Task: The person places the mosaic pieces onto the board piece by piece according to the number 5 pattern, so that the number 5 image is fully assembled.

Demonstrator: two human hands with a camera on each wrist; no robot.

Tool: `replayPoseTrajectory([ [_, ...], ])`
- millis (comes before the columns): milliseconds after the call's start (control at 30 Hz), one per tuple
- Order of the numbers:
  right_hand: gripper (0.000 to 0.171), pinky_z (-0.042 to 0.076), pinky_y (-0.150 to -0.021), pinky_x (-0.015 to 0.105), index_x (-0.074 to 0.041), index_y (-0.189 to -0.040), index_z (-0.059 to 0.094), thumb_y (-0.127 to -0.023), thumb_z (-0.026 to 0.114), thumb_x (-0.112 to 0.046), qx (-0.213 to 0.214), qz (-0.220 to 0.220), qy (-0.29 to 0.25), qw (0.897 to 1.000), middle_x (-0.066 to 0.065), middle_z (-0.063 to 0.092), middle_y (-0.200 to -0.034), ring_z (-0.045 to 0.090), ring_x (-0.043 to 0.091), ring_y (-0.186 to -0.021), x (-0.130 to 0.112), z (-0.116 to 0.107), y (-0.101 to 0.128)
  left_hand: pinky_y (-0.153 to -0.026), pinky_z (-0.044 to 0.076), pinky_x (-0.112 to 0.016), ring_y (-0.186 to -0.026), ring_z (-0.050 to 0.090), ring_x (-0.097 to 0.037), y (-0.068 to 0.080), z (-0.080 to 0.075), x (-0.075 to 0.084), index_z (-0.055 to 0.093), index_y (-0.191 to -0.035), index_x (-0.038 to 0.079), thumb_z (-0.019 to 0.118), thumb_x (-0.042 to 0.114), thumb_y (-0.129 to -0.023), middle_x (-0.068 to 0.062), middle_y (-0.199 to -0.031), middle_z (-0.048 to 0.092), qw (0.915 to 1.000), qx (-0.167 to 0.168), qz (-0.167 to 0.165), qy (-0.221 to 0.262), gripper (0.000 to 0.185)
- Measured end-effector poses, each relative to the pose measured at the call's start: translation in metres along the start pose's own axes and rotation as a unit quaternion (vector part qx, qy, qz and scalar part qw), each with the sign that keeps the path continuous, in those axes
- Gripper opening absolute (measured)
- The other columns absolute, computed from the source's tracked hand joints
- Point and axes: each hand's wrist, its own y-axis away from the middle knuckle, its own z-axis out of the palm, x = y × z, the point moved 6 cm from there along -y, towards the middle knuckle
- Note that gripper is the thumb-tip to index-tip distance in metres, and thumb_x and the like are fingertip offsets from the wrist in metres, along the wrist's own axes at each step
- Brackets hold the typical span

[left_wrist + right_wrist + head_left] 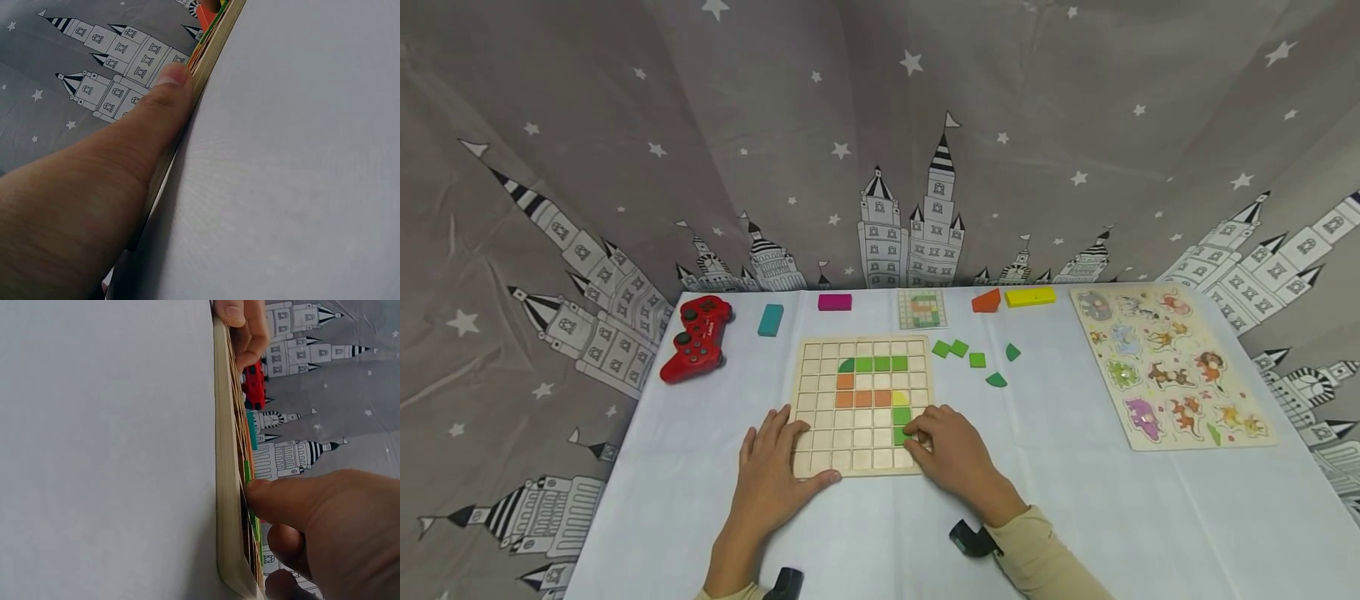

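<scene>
A wooden grid board [820, 462] lies on the table with a row of tiles set in its cells. My left hand [769, 475] rests at its lower left corner, fingers on the left edge and thumb along the front edge. In the left wrist view that thumb [165, 94] lies against the board's side. My right hand [955, 450] is over the board's right edge, thumb and index fingertip pinching a green square tile [899, 436] in a lower right cell. Above it sit another green square [901, 415] and a yellow quarter-round tile [900, 398]. Orange squares [863, 398] run leftward.
Loose green squares [958, 348] and green quarter-rounds [996, 380] lie right of the board. Behind it stands a pattern card [922, 309]. Coloured blocks [835, 302] line the back edge. A red game controller [700, 337] is left, an animal puzzle [1172, 367] right.
</scene>
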Motion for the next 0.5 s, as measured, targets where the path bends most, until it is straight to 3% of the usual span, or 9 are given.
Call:
replayPoseTrajectory([
  [333, 0.007, 0.039, -0.062, 0.019, -0.022, -0.093, 0.082, -0.086, 0.081, -0.023, 0.002, 0.021, -0.008, 1.000, -0.018, 0.056, -0.070, 0.044, 0.003, -0.068, 0.000, -0.008, -0.001, -0.122, 0.014, -0.068, -0.153, 0.025, -0.044, 0.002, -0.004, 0.003, 0.056, -0.133, 0.011, 0.080, 0.070, -0.070, -0.021, -0.161, 0.036, 0.9998, 0.017, 0.006, -0.006, 0.090],
  [500, 0.009, 0.042, -0.066, 0.022, -0.021, -0.096, 0.080, -0.088, 0.080, -0.024, -0.013, 0.065, -0.033, 0.997, -0.015, 0.058, -0.076, 0.046, 0.004, -0.072, 0.022, -0.014, -0.003, -0.122, 0.013, -0.068, -0.153, 0.024, -0.044, 0.001, -0.004, 0.003, 0.055, -0.134, 0.010, 0.080, 0.070, -0.070, -0.021, -0.162, 0.035, 0.9999, 0.009, 0.000, -0.010, 0.091],
])
